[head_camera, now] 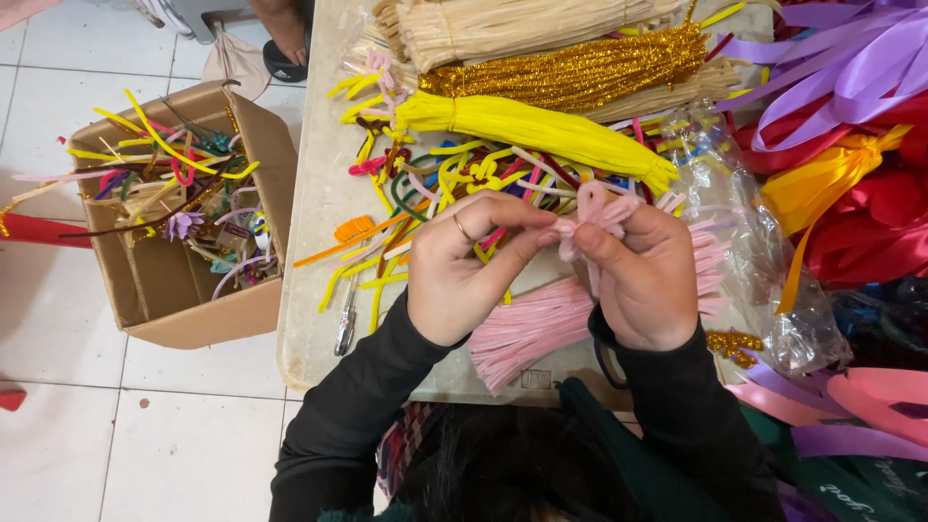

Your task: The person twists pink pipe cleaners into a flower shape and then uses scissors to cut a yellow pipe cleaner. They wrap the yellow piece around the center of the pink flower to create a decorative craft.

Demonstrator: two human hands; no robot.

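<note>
Both hands meet over the table on a small pink pipe-cleaner flower [592, 215]. My left hand [466, 263], with a ring on one finger, pinches the flower's left side. My right hand [640, 280] grips its right side and stem. Under the hands lies a bundle of pink pipe cleaners [532, 329]. Loose pipe cleaners in yellow, pink and orange [425, 193] are scattered just beyond my left hand.
Bundles of yellow [541, 130], gold glitter [580, 72] and beige [503, 29] pipe cleaners lie at the table's far side. Purple, red and yellow ribbons [851, 116] pile up at right. A cardboard box [203, 314] of scraps stands on the tiled floor at left. Small pliers [345, 324] lie near the table's left edge.
</note>
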